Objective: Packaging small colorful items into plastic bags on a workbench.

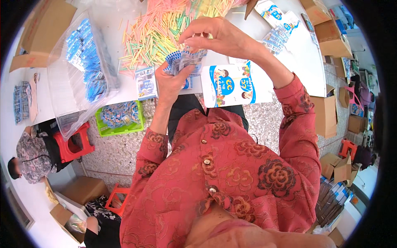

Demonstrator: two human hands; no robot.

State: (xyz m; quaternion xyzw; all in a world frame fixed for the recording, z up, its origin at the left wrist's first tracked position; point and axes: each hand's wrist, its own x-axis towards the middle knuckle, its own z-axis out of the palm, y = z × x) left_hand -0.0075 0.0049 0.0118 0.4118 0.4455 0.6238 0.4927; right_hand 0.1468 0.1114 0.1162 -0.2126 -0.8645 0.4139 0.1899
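My left hand (170, 84) grips a small blue-and-white striped plastic packet (187, 61) near the table's front edge, thumb on one side and fingers on the other. Just above the packet's upper edge, my right hand (219, 38) reaches in from the right with its fingers curled together; what is between them I cannot make out. Beyond both hands spreads a large pile of thin pink, yellow and green sticks (165, 35). A flat striped packet (146, 83) lies left of my left hand. To the right lies a larger white-and-blue printed pouch (230, 85), overhanging the table edge.
A clear plastic tub (111, 80) with blue striped packets (87, 62) stands on the left. Below it sits a green crate (99, 131) of packets. More pouches (273, 15) and a phone (307, 22) lie far right. Cardboard boxes (325, 115) flank the table; other people sit nearby.
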